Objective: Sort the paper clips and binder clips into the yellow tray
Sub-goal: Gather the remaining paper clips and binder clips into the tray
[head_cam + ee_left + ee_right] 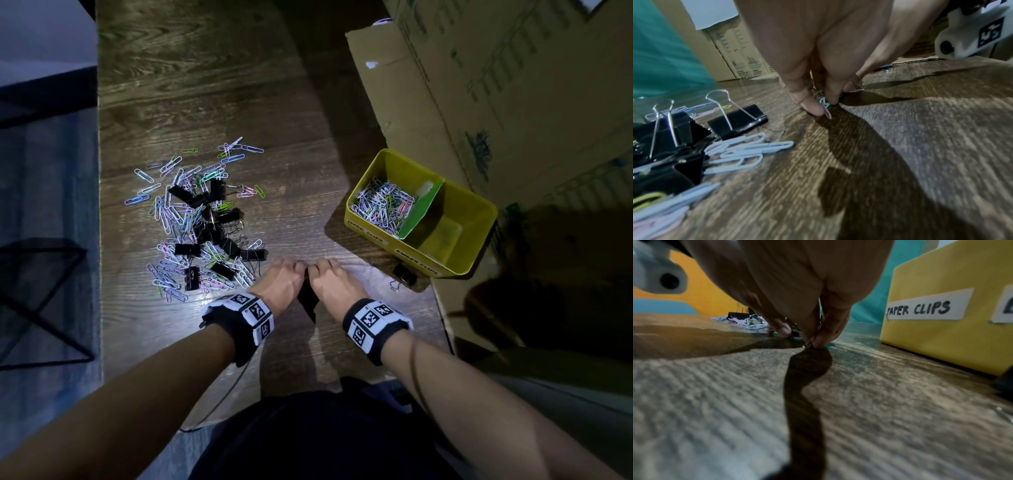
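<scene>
A pile of coloured paper clips and black binder clips lies spread on the wooden table. The yellow tray stands to the right. Its left compartment holds paper clips, behind a green divider. My left hand is down on the table beside the pile and pinches a small bunch of paper clips. My right hand touches it fingertip to fingertip and pinches a pale paper clip against the table. One binder clip lies by the tray's front wall.
A big cardboard box rises right behind and beside the tray. A loose paper clip lies near the tray's corner. A black wire-mesh object sits past the table's left edge. A thin cable trails from my left wrist.
</scene>
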`<state>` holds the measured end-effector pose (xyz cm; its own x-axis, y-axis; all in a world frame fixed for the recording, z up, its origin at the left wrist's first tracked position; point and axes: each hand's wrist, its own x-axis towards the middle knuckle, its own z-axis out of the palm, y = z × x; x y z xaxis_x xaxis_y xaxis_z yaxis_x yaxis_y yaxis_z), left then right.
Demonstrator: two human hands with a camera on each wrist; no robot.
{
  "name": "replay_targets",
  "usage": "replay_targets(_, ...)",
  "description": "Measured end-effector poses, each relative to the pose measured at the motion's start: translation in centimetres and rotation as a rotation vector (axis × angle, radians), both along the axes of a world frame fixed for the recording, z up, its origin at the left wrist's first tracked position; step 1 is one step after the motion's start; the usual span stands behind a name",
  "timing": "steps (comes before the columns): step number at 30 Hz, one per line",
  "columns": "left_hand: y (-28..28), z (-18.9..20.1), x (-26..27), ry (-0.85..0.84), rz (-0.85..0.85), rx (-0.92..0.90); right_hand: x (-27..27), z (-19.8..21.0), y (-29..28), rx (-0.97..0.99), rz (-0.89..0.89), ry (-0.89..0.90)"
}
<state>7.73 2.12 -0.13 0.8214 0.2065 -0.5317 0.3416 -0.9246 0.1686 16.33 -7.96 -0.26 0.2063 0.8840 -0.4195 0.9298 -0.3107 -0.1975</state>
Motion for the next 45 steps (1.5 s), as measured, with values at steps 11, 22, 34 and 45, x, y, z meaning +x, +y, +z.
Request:
replay_targets(11,-0.8,1.1,0.3,0.027,0.081,0.035,3.2,-0.8,-0.4,0.097,-0.239,0.238)
replay_targets(22,-0.5,1.0,0.9,-0.041,-0.138,0.026,3.7,-1.3,-1.3,0.204,-1.12,1.294)
replay_targets(34,2.3,0.4,1.0,-0.27,0.806,-0.503,4.7,0.4,-2.3,0.1,-1.35,1.731)
replay_targets(45,2.1,1.4,-1.0,-0.492,1.37,-1.537,4.7,1.0,-1.6,0.294,-1.091,1.677)
